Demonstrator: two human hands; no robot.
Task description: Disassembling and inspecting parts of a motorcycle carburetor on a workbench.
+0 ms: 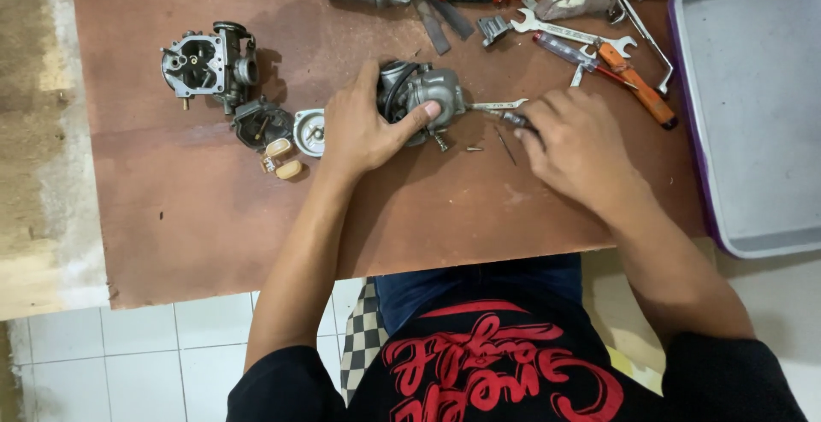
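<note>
While pinned to the brown board by left hand — thumb clamped over carburetor, steadying it — right hand pinching a small screwdriver, tip aimed at its side.

Your left hand wraps around a grey carburetor on the brown bench, thumb pressed against its body. Your right hand lies just beside it, fingers closed on a small dark-tipped tool near a small wrench. A loose screw sits between your hands. To the left lie a second carburetor body, a black float bowl and a round cap. Screwdrivers and a grey tray lie to your right.
</note>
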